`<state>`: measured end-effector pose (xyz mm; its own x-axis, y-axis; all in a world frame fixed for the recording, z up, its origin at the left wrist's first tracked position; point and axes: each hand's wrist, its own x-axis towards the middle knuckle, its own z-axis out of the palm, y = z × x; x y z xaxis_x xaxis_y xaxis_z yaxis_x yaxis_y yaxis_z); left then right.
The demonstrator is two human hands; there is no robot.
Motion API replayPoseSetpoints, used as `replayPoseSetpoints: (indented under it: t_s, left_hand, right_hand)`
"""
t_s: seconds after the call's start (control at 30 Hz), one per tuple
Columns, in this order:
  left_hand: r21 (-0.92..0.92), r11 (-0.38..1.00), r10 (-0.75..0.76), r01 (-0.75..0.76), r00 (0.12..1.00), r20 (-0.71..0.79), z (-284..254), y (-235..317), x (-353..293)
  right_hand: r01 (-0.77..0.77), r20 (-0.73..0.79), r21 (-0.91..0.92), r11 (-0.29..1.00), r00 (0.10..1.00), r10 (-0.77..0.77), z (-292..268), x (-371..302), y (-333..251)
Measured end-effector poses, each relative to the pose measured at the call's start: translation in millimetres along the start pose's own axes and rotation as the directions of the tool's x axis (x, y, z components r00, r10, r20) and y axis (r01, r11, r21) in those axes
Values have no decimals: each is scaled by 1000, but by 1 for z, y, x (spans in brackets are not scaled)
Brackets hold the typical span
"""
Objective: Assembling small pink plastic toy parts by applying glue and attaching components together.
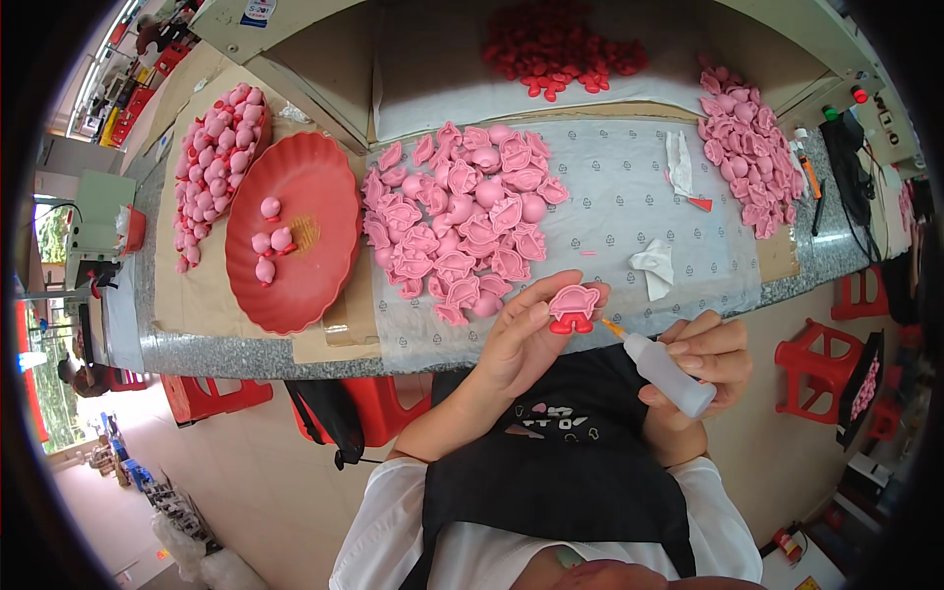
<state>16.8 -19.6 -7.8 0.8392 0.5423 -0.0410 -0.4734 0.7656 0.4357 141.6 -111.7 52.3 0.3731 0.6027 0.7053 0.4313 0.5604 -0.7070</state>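
My left hand (524,332) pinches a small pink figure part (574,306) with red feet (571,324) at its lower edge, held just off the bench's front edge. In my right hand (710,362) is a translucent squeeze bottle (669,374) with a thin orange tip. That tip points left, close to the red feet; whether it touches them I cannot tell. Beyond my left hand lies a heap of pink hollow parts (462,216) on printed white paper. A crumpled white tissue (654,267) rests on the paper beyond the bottle.
To the left stands a red scalloped plate (334,246) with several pink balls in it. Behind it is a pile of pink-and-red pieces (211,157). Red parts (565,54) fill the shelf box at the back, and more pink parts (752,152) lie at right beside an orange pen (808,175).
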Motion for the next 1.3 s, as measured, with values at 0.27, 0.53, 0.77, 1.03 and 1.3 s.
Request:
replayPoseSetpoints:
  t_s: [0.27, 0.53, 0.77, 1.03, 1.3]
  left_hand:
    - [-7, 1000, -4, 5, 1000, 8, 0, 0, 1]
    - [33, 999, 8, -8, 1000, -3, 1, 0, 0]
    - [31, 999, 15, -15, 1000, -12, 2, 0, 0]
    - [28, 999, 16, -16, 1000, -2, 0, 1, -1]
    - [44, 999, 10, -10, 1000, 7, 2, 0, 0]
  right_hand:
    - [4, -64, 87, 996, 998, 2, 5, -1, -5]
    - [-11, 17, 60, 998, 1000, 10, 8, -2, -4]
    - [-54, 71, 33, 998, 996, 51, 7, -2, -5]
    - [-16, 47, 164, 986, 999, 8, 7, -2, -4]
    - [-8, 33, 52, 999, 999, 6, 12, -1, -3]
